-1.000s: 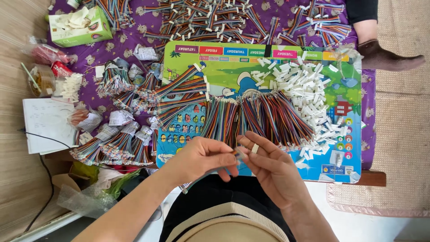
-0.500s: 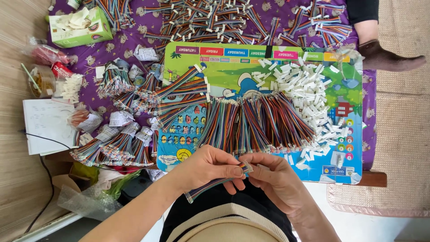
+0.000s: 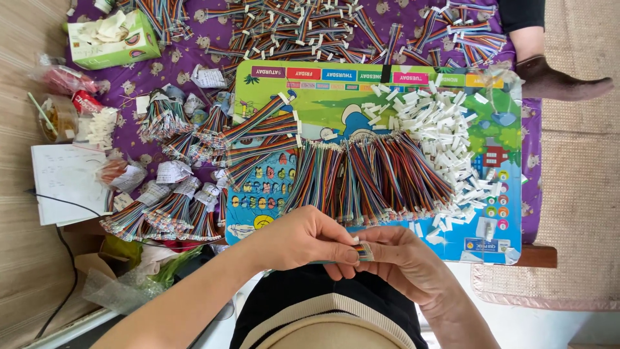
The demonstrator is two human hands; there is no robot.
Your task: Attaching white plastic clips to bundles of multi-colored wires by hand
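Rainbow-coloured ribbon cable (image 3: 363, 251) sits pinched between the fingertips of both hands, just below the near edge of the colourful printed board (image 3: 323, 90). Left hand (image 3: 303, 238) closes thumb and fingers on the cable's end; right hand (image 3: 403, 262) grips it from the other side, the two hands touching. On the board lies one fanned row of multicoloured wire pieces (image 3: 374, 174), too many to count, and to its right one heap of small white connectors (image 3: 445, 129), also beyond counting. Left of the board, several tied bundles of cables (image 3: 161, 207) rest on the purple cloth (image 3: 194, 58). Beyond the board's far edge more loose cables (image 3: 310, 32) are scattered. One green tissue box (image 3: 113, 39) stands far left of the board.
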